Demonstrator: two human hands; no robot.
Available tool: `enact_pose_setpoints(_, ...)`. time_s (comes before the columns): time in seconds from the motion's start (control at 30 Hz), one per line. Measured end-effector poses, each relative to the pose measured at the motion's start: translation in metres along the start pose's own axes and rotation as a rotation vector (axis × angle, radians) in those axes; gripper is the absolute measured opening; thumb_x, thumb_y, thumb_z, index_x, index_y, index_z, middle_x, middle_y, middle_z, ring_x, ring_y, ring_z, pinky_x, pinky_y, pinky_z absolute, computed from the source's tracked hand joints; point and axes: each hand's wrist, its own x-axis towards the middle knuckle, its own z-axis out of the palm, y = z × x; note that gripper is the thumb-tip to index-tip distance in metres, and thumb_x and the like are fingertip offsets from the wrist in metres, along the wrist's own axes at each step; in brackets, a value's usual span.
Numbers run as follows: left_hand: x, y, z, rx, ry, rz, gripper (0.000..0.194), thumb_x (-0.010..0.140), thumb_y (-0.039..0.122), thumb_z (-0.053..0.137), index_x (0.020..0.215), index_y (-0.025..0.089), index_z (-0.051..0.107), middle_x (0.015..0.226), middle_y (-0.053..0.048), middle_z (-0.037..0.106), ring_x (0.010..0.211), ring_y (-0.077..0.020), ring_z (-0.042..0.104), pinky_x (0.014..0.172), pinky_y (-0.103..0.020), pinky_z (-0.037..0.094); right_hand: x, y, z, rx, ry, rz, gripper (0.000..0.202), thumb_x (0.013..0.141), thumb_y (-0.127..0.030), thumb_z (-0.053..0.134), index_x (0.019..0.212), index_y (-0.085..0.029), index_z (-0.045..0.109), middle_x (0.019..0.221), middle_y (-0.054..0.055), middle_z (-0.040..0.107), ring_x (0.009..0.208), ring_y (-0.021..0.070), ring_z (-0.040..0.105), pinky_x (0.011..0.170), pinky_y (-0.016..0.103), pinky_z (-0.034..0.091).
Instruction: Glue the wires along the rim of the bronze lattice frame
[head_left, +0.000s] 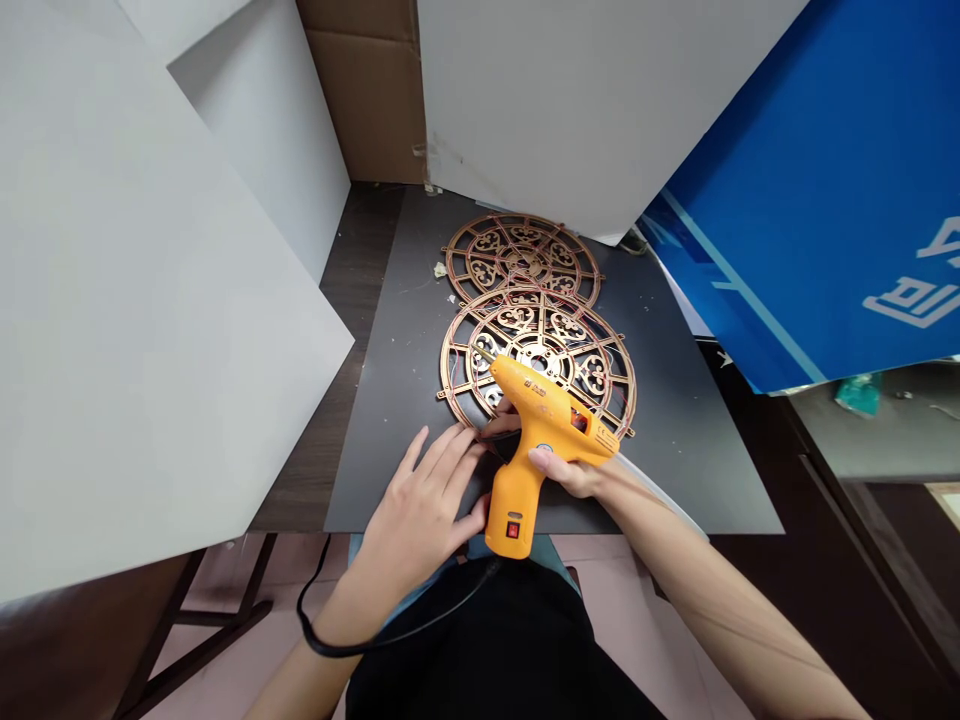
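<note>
My right hand [562, 468] is wrapped round an orange glue gun [537, 400]; its metal nozzle points up and left over the nearer round openwork panel [541, 312]. This panel has thin red wires along its rings and overlaps a second similar round panel [525, 240] behind it. My left hand [431, 490] lies palm down with fingers stretched out, its fingertips at the near-left rim of the closer panel. Some fingers of my right hand are hidden behind the gun.
Both panels lie on a dark grey board [390, 400]. Large white boards [165, 330] stand at left and back, and a blue board [847, 200] leans at right. A black cable [322, 640] crosses my left forearm.
</note>
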Motion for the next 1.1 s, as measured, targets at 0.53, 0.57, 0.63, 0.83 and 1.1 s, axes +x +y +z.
enact_pose_setpoints(0.53, 0.0012, -0.0022, -0.0029, -0.073, -0.057, -0.001, 0.039, 0.093, 0.031, 0.051, 0.127, 0.011, 0.053, 0.132, -0.013, 0.06, 0.128, -0.0253, 0.053, 0.117, -0.05, 0.034, 0.0021, -0.0059, -0.0014, 0.021, -0.019, 0.01, 0.046, 0.091, -0.057, 0.043, 0.119, -0.027, 0.064, 0.104, 0.007, 0.068, 0.095, 0.0258, 0.065, 0.091, 0.038, 0.055)
enact_pose_setpoints(0.57, 0.0014, -0.0022, -0.0031, -0.075, -0.056, 0.001, 0.039, 0.093, 0.031, 0.051, 0.127, 0.011, 0.053, 0.132, -0.013, 0.06, 0.128, -0.0251, 0.053, 0.117, -0.05, 0.033, 0.0022, -0.006, -0.0015, 0.023, -0.024, 0.01, 0.047, 0.091, -0.057, 0.043, 0.119, -0.026, 0.065, 0.105, 0.008, 0.068, 0.095, 0.026, 0.065, 0.091, 0.038, 0.055)
enact_pose_setpoints(0.63, 0.0014, -0.0022, -0.0034, -0.075, -0.053, 0.003, 0.038, 0.093, 0.031, 0.051, 0.126, 0.011, 0.054, 0.132, -0.012, 0.061, 0.127, -0.0248, 0.054, 0.118, -0.05, 0.033, 0.0022, -0.0055, -0.0013, 0.028, -0.032, 0.01, 0.048, 0.091, -0.057, 0.042, 0.119, -0.025, 0.065, 0.105, 0.009, 0.068, 0.096, 0.0258, 0.066, 0.091, 0.038, 0.055)
enact_pose_setpoints(0.83, 0.0005, -0.0015, -0.0012, -0.042, -0.018, 0.02, 0.038, 0.095, 0.03, 0.049, 0.126, 0.011, 0.056, 0.129, -0.013, 0.064, 0.124, -0.0257, 0.057, 0.116, -0.052, 0.034, 0.001, -0.0037, -0.0003, 0.045, -0.02, 0.006, 0.044, 0.09, -0.056, 0.046, 0.118, -0.027, 0.064, 0.107, 0.008, 0.068, 0.103, 0.0268, 0.065, 0.095, 0.039, 0.055)
enact_pose_setpoints(1.1, 0.0007, -0.0019, -0.0005, -0.051, -0.021, 0.011, 0.036, 0.094, 0.031, 0.049, 0.125, 0.014, 0.058, 0.129, -0.012, 0.064, 0.124, -0.0256, 0.057, 0.116, -0.052, 0.034, 0.0006, -0.0041, 0.0002, 0.04, 0.004, 0.007, 0.041, 0.09, -0.052, 0.047, 0.119, -0.027, 0.063, 0.105, 0.006, 0.069, 0.098, 0.0235, 0.067, 0.091, 0.036, 0.057)
